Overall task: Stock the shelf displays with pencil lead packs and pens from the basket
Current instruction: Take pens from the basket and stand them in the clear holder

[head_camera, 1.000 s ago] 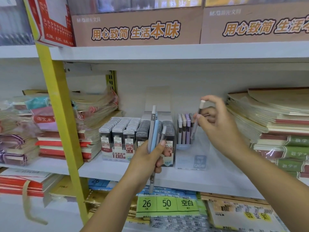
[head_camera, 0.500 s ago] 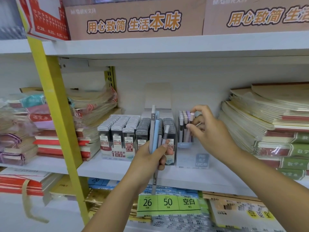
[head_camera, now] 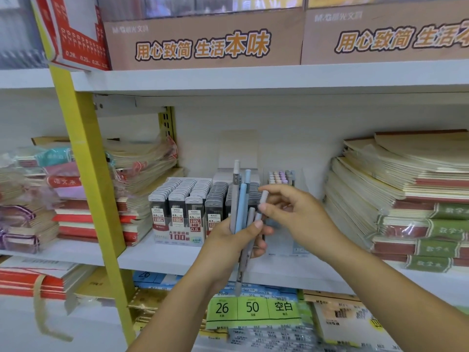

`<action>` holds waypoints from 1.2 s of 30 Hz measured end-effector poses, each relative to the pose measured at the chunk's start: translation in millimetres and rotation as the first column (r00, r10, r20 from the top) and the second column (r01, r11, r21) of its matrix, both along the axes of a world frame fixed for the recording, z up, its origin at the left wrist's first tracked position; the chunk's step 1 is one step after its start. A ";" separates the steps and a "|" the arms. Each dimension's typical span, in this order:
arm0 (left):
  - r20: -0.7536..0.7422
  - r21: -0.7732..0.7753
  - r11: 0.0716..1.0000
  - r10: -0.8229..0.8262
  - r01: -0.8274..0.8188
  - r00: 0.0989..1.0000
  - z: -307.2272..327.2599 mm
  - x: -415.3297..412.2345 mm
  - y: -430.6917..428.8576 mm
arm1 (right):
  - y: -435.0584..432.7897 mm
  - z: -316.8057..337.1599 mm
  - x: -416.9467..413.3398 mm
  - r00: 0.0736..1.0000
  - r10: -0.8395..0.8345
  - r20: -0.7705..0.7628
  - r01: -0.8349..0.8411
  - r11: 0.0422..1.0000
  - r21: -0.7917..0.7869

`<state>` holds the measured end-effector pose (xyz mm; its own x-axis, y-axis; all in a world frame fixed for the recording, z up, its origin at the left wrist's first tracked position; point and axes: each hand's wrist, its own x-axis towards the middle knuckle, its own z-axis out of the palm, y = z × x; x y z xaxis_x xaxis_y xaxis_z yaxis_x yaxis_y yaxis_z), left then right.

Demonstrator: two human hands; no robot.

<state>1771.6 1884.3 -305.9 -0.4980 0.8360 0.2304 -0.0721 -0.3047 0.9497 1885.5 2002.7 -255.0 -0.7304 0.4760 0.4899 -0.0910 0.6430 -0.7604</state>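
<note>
- The step in hand is pen stocking: the lead pack display (head_camera: 189,199) on the shelf (head_camera: 162,257) looks full, with rows of dark packs standing upright left of the pens.
- The left hand (head_camera: 228,246) is curled round a bundle of pens (head_camera: 239,199), held upright in front of the display. Grey and blue barrels stick up above the fist and one tip hangs below it.
- The right hand (head_camera: 302,214) pinches the capped top of one grey pen (head_camera: 264,196) between thumb and forefinger. Its other fingers are loosely bent, and the pen's lower end sits in the bundle.
- The next move probably calls for drawing that pen clear of the bundle, carrying it right and far, and dropping it upright into the clear pen holder (head_camera: 299,248).
- The pastel pens (head_camera: 279,177) already there stand packed at the far end of the holder, so the free slots are likely nearer the front.
- The right forearm crosses in front of the holder and hides most of it, so how much room is left cannot be told.
- Stacked notebooks (head_camera: 406,189) crowd the right side, just beside the holder. Wrapped notebook bundles (head_camera: 142,161) lie left of the lead packs, next to the yellow upright (head_camera: 83,161).
- The basket is not in view.
</note>
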 end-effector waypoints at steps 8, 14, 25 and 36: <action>-0.026 -0.112 0.990 -0.085 0.082 0.996 -0.9 -1.7 -10.7 | 5.2 23.3 23.4 0.964 0.010 -0.265 -0.102 0.937 -0.335; -0.043 -0.118 0.991 0.060 -0.065 0.997 -5.4 -1.3 -6.7 | 17.3 34.5 33.6 0.890 -0.071 -0.450 -0.009 0.985 -0.172; 0.014 -0.092 0.994 0.062 -0.061 0.998 -8.3 -9.6 -9.4 | 26.3 18.8 3.7 0.996 -0.093 -0.005 0.090 0.940 0.330; -0.009 -0.089 0.995 0.044 -0.044 0.999 -10.7 -9.7 -13.3 | 34.8 15.3 -1.2 0.992 -0.124 0.011 0.112 0.926 0.360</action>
